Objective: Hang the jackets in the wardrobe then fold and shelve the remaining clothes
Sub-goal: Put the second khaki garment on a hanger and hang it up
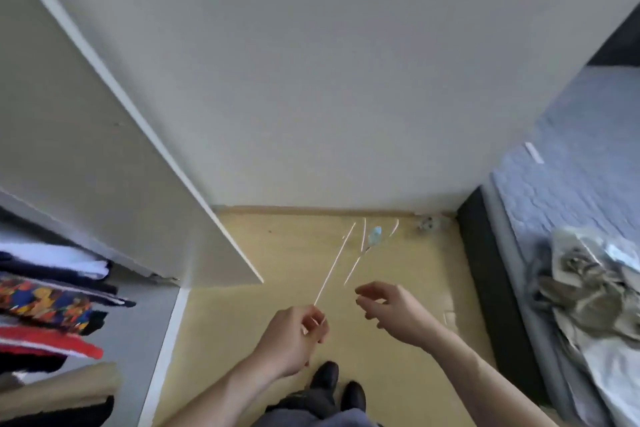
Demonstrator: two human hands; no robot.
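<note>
Both forearms reach forward above dark shoes [337, 388] on the wooden floor [277, 253]. The left hand [294, 340] pinches the near end of a thin white hanger [334, 265], blurred in this view; the right hand [388, 305] is spread, fingers loosely curved, clamped on nothing. A crumpled grey-beige garment [588, 291], possibly a jacket, lies on the bed [571, 156] at right. The wardrobe [86, 149] stands open at left, with folded clothes [52, 302] stacked on its shelves. Recommended procedure: steady the hanger with both hands, turn toward the bed, and seat each shoulder fully before hanging.
</note>
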